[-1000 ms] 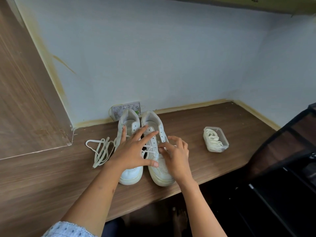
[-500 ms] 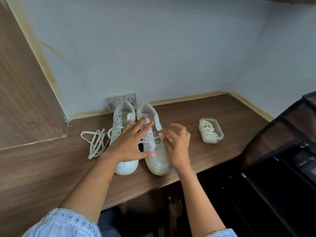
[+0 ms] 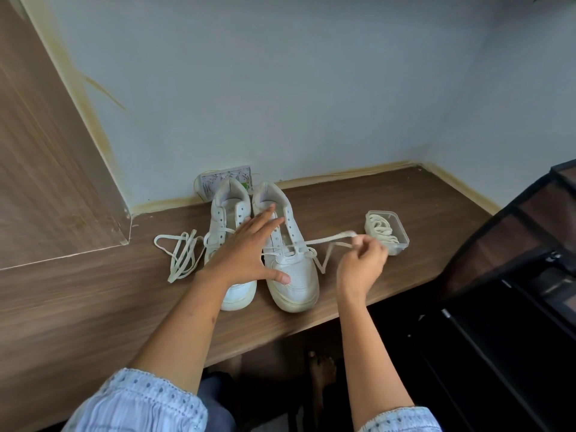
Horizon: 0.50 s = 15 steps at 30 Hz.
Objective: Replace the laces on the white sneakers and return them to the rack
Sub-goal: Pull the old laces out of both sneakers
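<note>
Two white sneakers stand side by side on the wooden desk, toes toward me. My left hand lies flat with spread fingers across the left sneaker and the right sneaker, holding them down. My right hand pinches a white lace that runs taut from the right sneaker's lower eyelets out to the right. A loose lace lies in a heap left of the sneakers.
A small clear plastic box with coiled laces sits on the desk behind my right hand. A wall socket is behind the sneakers. A dark shoe rack stands at the right. A wooden panel rises on the left.
My right hand has moved right, away from the right sneaker, drawing the lace out sideways through the eyelets. My left hand stays pressed on the sneakers.
</note>
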Tool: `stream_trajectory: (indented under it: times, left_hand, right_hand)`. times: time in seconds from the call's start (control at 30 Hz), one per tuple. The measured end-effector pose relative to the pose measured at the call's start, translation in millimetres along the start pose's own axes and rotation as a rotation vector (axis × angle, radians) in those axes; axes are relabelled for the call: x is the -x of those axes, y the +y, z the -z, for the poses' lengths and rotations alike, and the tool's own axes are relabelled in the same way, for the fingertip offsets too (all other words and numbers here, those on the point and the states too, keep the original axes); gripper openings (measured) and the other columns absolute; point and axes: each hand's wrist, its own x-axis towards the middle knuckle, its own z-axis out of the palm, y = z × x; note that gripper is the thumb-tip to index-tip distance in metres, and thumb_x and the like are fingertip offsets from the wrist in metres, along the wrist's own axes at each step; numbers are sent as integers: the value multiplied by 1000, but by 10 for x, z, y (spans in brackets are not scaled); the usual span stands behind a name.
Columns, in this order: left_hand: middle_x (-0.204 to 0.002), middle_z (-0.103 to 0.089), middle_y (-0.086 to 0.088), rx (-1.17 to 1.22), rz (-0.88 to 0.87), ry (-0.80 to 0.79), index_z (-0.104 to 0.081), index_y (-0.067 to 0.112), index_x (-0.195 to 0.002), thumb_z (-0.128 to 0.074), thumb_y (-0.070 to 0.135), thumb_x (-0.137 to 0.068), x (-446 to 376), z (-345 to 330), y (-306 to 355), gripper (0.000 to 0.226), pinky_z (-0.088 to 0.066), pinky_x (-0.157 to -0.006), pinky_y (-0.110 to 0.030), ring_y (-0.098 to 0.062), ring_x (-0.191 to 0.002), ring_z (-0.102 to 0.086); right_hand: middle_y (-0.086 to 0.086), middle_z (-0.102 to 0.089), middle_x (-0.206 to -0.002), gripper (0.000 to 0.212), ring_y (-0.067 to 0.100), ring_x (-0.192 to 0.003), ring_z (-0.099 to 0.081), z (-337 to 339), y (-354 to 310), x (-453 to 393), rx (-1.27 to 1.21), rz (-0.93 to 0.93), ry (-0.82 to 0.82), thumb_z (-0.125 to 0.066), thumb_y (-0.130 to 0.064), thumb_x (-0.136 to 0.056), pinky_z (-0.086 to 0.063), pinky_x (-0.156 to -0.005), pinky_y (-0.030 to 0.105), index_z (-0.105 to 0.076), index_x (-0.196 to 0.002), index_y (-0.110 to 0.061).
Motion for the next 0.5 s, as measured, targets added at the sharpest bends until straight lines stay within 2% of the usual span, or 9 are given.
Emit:
stream_trajectory:
  times: [0.07, 0.13, 0.2, 0.27, 0.37, 0.43, 0.5]
  left_hand:
    - [-157, 17, 22, -2, 19, -11, -7, 35, -154, -81, 57, -63, 6, 17, 51, 120, -4, -116, -34, 4, -134, 14]
    - [-157, 18, 22, 17, 41, -4, -6, 36, -154, -83, 53, -63, 12, 3, 88, 120, -6, -117, -37, -4, -142, 13]
    - [-157, 20, 22, 44, 66, 5, -6, 37, -154, -84, 50, -64, 25, -31, 106, 120, -6, -118, -40, -11, -146, 11]
    - [-157, 21, 22, 72, 83, 13, -8, 37, -154, -84, 46, -66, 29, -60, 104, 117, -4, -118, -40, -13, -146, 11]
    - [-157, 22, 19, 95, 72, 13, -16, 37, -153, -82, 43, -69, 43, -82, 128, 108, 1, -118, -39, -12, -144, 14]
    - [-158, 20, 17, 111, 68, 17, -20, 36, -151, -81, 43, -71, 50, -101, 129, 100, 3, -117, -38, -4, -136, 18]
    - [-160, 14, 17, 171, 70, 44, -30, 37, -148, -75, 48, -75, 43, -113, 102, 86, 3, -117, -40, -6, -139, 17]
  right_hand:
    - [6, -46, -108, 12, 14, -89, -48, 47, 28, -39, -45, -70, 114, -45, -5, -100, -31, -70, 8, -57, -99, -4]
    - [6, -47, -109, 13, 12, -82, -49, 97, 49, -74, -44, -113, 137, -48, -9, -100, -32, -68, 8, -58, -101, -1]
    - [4, -46, -109, 10, 10, -80, -52, 121, 74, -82, -26, -126, 80, -54, -8, -97, -37, -71, 7, -60, -103, -3]
    - [6, -47, -115, 19, 19, -93, -56, 129, 99, -52, 36, -101, -17, -60, -3, -91, -40, -78, 18, -58, -108, -8]
    - [7, -45, -124, 31, 26, -105, -55, 108, 113, 53, 121, -84, -170, -62, -4, -88, -42, -86, 27, -55, -117, -11]
    - [2, -43, -121, 33, 24, -107, -48, 142, 85, 162, 173, -9, -210, -61, -7, -89, -40, -88, 29, -56, -120, -13]
    - [-4, -42, -116, 30, 19, -106, -47, 182, 50, 260, 188, 127, -261, -61, -8, -90, -38, -85, 26, -56, -118, -16]
